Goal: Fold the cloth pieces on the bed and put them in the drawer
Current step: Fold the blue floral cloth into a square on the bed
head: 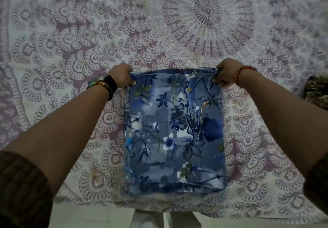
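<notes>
The blue floral cloth [174, 130] is seen as a tall rectangle, already doubled over, with layered edges visible along its left side. Its print shows dark blue leaves and stems, white blossoms and a few green leaves on a grey-blue ground. A large solid blue patch is noted right of the cloth's centre. The top edge is drawn taut between the two hands; the lower edge lies near the front edge of the bed [71, 41]. Whether the lower part rests on the bed cover or hangs just above it cannot be told.

The left hand [122, 75] is closed in a fist around the cloth's top left corner, knuckles up, with fabric bunched beneath the fingers. A dark watch [109, 83] and a beaded band are worn on that wrist. The right hand [224, 74] is likewise clenched around the top right corner, the fabric gathered into a small twist at the grip. A red beaded bracelet [238, 75] is worn on that wrist. Both forearms are extended forward, either side of the cloth, with dark ribbed sleeves pushed back toward the elbows.

The bed is covered by a pale cover printed with a purple mandala, its centre lying above and right of the cloth. A dark patterned item [316, 91] is recorded at the frame edge, well right of the cloth.
</notes>
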